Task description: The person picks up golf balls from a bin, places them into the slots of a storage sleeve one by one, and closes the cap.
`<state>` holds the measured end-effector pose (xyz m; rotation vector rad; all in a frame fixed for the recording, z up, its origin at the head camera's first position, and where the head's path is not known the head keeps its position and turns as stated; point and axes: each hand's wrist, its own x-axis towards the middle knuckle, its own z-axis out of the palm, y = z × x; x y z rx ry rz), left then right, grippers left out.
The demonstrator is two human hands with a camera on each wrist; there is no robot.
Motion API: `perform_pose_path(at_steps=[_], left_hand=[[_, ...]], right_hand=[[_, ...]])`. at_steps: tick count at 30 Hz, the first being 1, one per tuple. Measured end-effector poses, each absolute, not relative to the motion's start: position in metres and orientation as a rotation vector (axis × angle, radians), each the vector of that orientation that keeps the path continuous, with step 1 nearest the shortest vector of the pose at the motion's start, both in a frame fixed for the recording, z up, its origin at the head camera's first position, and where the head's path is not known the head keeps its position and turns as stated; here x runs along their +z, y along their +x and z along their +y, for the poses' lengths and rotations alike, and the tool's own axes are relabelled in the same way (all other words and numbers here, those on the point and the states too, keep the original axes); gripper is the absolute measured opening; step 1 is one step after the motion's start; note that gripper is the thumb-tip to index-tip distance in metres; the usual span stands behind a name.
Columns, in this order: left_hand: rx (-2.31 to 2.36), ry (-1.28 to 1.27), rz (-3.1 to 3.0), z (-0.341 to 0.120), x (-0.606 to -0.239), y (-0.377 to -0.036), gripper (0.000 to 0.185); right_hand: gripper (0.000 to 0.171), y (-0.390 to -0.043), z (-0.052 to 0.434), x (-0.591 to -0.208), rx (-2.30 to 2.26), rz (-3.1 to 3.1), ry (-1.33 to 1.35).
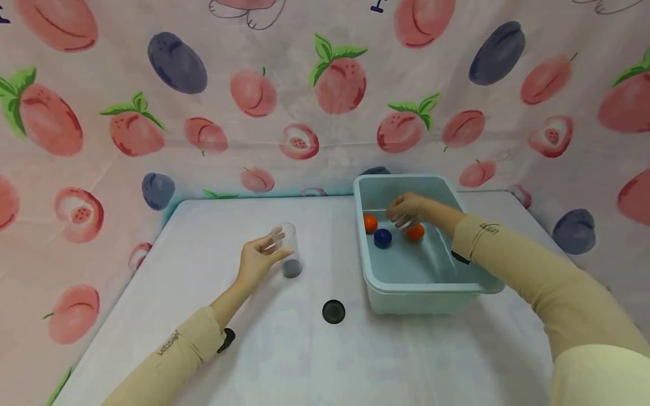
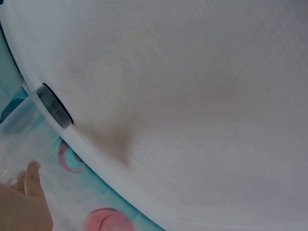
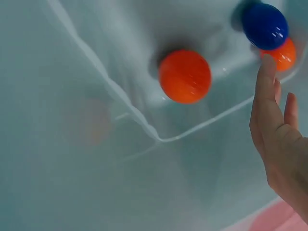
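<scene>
My left hand (image 1: 254, 264) grips a clear cylindrical container (image 1: 291, 248) with a dark grey bottom, its thumb and fingers around the upper wall. In the left wrist view the container (image 2: 29, 127) appears tilted, with part of that hand (image 2: 21, 204) beneath it. Over the inside of a pale blue-green bin (image 1: 431, 288), my right hand (image 1: 412, 210) reaches down with loosely extended fingers, holding nothing. Below it lie an orange ball (image 1: 415, 232), a dark blue ball (image 1: 383, 238) and a second orange ball (image 1: 370, 224). The right wrist view shows the fingertips near the blue ball (image 3: 264, 26).
A round black lid (image 1: 333, 311) lies on the white tabletop (image 1: 284, 349) left of the bin. Behind the table hangs a fruit-patterned cloth (image 1: 294, 67). The bin's raised rim surrounds the balls.
</scene>
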<state>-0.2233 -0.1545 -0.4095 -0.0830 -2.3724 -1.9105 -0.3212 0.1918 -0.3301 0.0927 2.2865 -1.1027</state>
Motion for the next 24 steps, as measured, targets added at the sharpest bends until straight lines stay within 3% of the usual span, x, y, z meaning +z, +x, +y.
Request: perform_pose_path(at_steps=[16,24], left_hand=[[-1.888,-0.112,-2.363,-0.156,-0.410,-0.224,0.054],[-1.890,-0.125,-2.351,-0.156,-0.412,-0.223,0.055]], right_hand=[[0.046,-0.319,0.178,-0.355,-1.054,2.302,0.144],[0.036,-0.318,0.172,-0.363,-1.051,2.329,0.194]])
